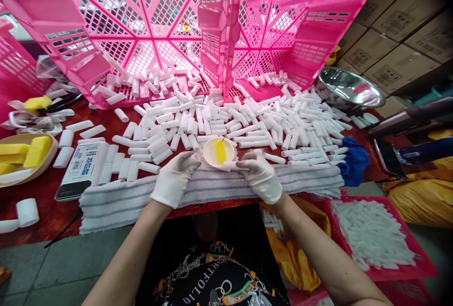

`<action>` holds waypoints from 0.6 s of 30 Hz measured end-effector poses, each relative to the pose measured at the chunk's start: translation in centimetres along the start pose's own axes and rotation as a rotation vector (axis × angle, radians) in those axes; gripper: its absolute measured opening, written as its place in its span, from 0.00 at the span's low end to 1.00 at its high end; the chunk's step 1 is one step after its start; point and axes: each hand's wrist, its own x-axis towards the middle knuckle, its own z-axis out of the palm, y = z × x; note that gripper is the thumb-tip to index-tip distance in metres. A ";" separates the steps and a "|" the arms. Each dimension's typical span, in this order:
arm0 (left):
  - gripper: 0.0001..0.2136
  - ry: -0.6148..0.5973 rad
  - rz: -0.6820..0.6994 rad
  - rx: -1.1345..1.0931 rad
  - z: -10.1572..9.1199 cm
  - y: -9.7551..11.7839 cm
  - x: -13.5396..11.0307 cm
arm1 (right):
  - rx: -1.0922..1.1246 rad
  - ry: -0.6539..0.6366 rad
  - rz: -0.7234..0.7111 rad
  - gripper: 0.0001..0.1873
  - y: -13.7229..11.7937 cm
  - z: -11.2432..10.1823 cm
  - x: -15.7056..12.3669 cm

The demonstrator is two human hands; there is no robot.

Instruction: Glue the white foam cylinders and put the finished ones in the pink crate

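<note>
My left hand [175, 178], in a white glove, is closed with its fingertips pinched on a short white tube, mostly hidden by the fingers. My right hand [262, 177], gloved too, pinches another white tube [230, 166] that points left at the rim of a small cream bowl [208, 151]. In that bowl lies a yellow block [221, 152] with a thin stick beside it. Both hands rest over a striped towel [123, 202] along the table's front edge. Just beyond the hands spreads a heap of loose white tubes [255, 122].
Two pink crates [152, 39] lie tipped on their sides behind the heap. At left are a white scale-like device [83, 166] and a tray of yellow blocks [53, 174]. A metal bowl [350, 86] and blue cloth [356, 162] are at right. Below, a pink crate [424, 268] holds white pieces.
</note>
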 end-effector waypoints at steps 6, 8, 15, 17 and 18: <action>0.14 -0.233 0.187 0.161 2.2 1.4 -1.4 | 0.370 -0.029 0.354 0.24 -1.6 -0.3 -1.0; 0.14 -0.261 0.242 0.200 2.3 2.2 -1.9 | 0.377 -0.074 0.386 0.24 -1.8 -0.3 -0.9; 0.19 -0.262 0.187 0.348 1.7 3.9 -3.1 | -0.149 -0.056 0.105 0.21 -3.3 -0.1 -2.2; 0.24 -0.187 0.110 0.381 2.4 3.7 -3.3 | -0.410 -0.029 -0.088 0.24 -3.6 0.1 -3.0; 0.26 -0.154 0.084 0.402 2.9 3.6 -3.5 | -0.536 -0.004 -0.178 0.26 -3.6 0.1 -3.3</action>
